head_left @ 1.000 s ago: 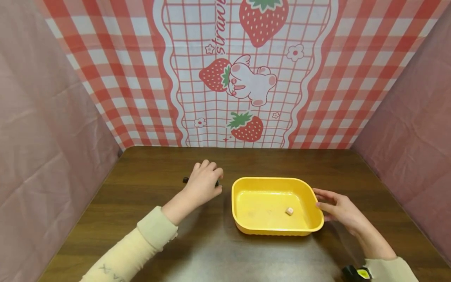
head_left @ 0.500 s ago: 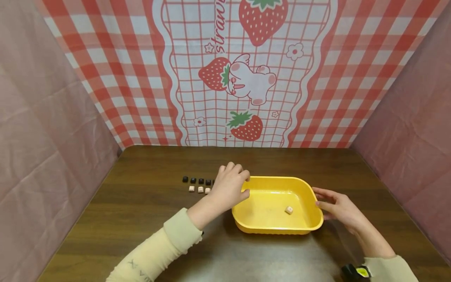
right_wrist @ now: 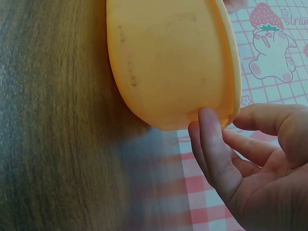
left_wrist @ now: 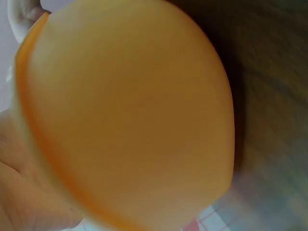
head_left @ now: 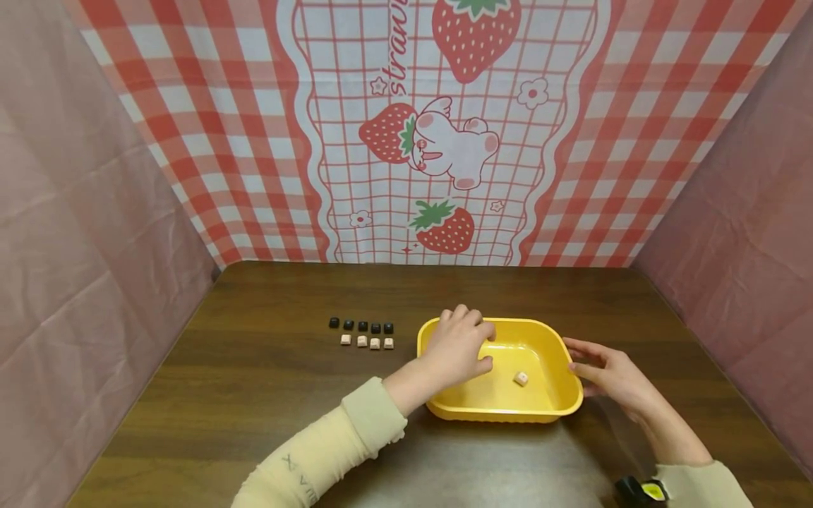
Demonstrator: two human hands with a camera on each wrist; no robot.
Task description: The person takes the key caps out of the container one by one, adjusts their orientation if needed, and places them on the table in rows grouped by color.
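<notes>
A yellow plastic basin (head_left: 502, 413) stands on the table, with one beige keycap (head_left: 521, 379) lying inside. My left hand (head_left: 457, 347) hovers over the basin's left half, fingers bent and thumb apart from the index finger; I cannot tell whether it holds something. In the left wrist view the basin's outer wall (left_wrist: 134, 115) covers most of that hand (left_wrist: 29, 192). On the right, my right hand (head_left: 612, 374) grips the basin's end, thumb at the rim. The right wrist view shows its fingers (right_wrist: 214, 144) against the outer wall.
Left of the basin lie a row of several black keycaps (head_left: 363, 326) and a row of several beige keycaps (head_left: 362, 341) on the brown wooden table (head_left: 254, 395). A strawberry-print cloth (head_left: 419, 141) hangs behind; pink cloths (head_left: 95, 247) hang at both sides.
My left hand has moved right from the keycap rows to over the basin, uncovering both rows. The right hand and basin have stayed in place.
</notes>
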